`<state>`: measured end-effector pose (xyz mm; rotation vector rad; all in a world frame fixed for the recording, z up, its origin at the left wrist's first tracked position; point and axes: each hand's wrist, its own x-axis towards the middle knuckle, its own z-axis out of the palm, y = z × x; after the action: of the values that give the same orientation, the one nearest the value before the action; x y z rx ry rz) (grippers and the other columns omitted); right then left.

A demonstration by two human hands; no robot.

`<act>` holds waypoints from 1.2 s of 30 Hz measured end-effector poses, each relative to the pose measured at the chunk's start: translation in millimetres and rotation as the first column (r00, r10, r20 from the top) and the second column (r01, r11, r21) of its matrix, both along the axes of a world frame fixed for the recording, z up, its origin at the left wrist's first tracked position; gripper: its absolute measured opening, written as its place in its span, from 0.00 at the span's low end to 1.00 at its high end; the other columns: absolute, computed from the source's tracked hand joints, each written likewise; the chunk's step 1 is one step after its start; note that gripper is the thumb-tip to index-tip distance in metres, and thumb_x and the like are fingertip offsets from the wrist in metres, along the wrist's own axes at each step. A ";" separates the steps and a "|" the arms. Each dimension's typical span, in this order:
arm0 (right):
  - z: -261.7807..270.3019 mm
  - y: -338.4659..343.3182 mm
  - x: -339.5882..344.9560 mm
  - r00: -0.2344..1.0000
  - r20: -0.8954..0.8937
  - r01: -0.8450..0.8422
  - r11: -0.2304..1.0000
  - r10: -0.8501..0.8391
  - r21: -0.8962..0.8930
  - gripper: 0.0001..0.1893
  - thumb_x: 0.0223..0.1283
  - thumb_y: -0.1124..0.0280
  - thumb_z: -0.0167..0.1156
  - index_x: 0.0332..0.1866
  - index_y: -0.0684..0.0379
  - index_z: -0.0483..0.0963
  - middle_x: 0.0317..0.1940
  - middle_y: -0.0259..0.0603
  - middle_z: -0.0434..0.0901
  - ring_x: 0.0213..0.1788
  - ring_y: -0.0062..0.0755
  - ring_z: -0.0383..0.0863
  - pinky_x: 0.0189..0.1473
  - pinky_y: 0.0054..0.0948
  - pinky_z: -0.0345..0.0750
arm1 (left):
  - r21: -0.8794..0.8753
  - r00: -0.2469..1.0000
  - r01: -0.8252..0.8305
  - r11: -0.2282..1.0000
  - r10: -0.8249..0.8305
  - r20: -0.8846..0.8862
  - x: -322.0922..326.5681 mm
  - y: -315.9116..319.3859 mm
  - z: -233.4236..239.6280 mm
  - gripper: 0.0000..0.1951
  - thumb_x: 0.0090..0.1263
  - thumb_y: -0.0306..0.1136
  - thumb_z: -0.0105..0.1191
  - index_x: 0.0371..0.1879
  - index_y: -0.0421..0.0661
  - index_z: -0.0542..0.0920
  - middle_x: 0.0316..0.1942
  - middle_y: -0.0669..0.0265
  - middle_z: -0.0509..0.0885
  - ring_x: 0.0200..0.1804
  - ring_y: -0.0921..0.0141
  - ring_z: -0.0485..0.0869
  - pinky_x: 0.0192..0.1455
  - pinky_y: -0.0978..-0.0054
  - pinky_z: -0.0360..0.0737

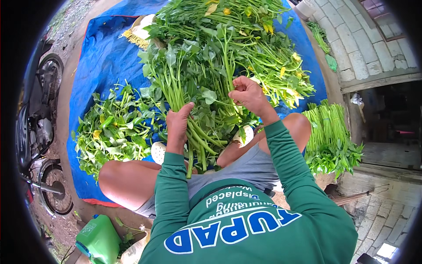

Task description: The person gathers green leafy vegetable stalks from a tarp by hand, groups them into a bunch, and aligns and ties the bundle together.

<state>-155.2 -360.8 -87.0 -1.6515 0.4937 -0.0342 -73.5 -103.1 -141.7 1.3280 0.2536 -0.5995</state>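
Observation:
A bunch of long-stemmed leafy greens [173, 89] is gripped in my left hand [179, 125], its leaves pointing away from me and its cut stems hanging towards my lap. My right hand [249, 94] pinches a single leafy stem [227, 59] that stands upright to the right of the bunch. Beyond both hands spreads a large heap of the same greens [211, 19], with some yellow leaves in it. A looser pile of leaves and short stems [112, 132] lies to the left, near my knee.
The greens lie on a blue tarpaulin [99, 66]. Tied bundles of stems [329, 125] stand at the right by a block wall [356, 43]. A green plastic jug [100, 239] is at the lower left, and a motorcycle [43, 128] stands past the tarpaulin's left edge.

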 end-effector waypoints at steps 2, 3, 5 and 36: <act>-5.5 -3.1 -6.5 0.999 0.008 0.044 0.989 -0.043 -0.139 0.15 0.59 0.73 0.71 0.49 0.63 0.76 0.27 0.34 0.82 0.27 0.23 0.82 0.31 0.29 0.78 | -0.001 1.000 0.012 1.000 -0.012 0.012 -0.7 -3.2 0.3 0.15 0.66 0.36 0.74 0.42 0.40 0.85 0.31 0.68 0.84 0.26 0.74 0.81 0.29 0.73 0.79; -3.3 -1.2 -5.4 0.997 0.021 0.078 0.961 -0.075 -0.264 0.16 0.59 0.72 0.70 0.49 0.64 0.76 0.26 0.37 0.83 0.26 0.23 0.82 0.30 0.29 0.78 | 0.009 1.000 0.013 1.000 -0.013 0.022 0.1 -3.7 0.0 0.14 0.67 0.36 0.74 0.42 0.40 0.86 0.31 0.69 0.84 0.26 0.74 0.81 0.29 0.73 0.79; 1.1 4.7 -9.4 0.994 -0.023 0.091 0.903 -0.111 -0.420 0.17 0.58 0.69 0.68 0.50 0.64 0.77 0.27 0.46 0.85 0.29 0.35 0.87 0.35 0.36 0.82 | -0.012 0.999 0.003 1.000 -0.002 0.045 -1.6 -2.5 -0.6 0.13 0.67 0.35 0.74 0.42 0.40 0.86 0.32 0.69 0.85 0.27 0.74 0.81 0.30 0.73 0.79; -122.6 166.5 -45.5 0.999 0.045 -0.011 0.989 0.018 -0.150 0.18 0.74 0.66 0.68 0.63 0.63 0.85 0.41 0.30 0.90 0.37 0.18 0.82 0.43 0.20 0.80 | -0.259 0.960 -0.279 0.925 0.266 -0.082 -18.7 -2.9 -82.8 0.09 0.67 0.27 0.72 0.42 0.41 0.87 0.32 0.69 0.87 0.27 0.73 0.84 0.29 0.73 0.81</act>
<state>-200.8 -194.3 -209.6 -1.7970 0.4531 -0.1007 -92.2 -106.0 -224.5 0.9956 0.3747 -0.4115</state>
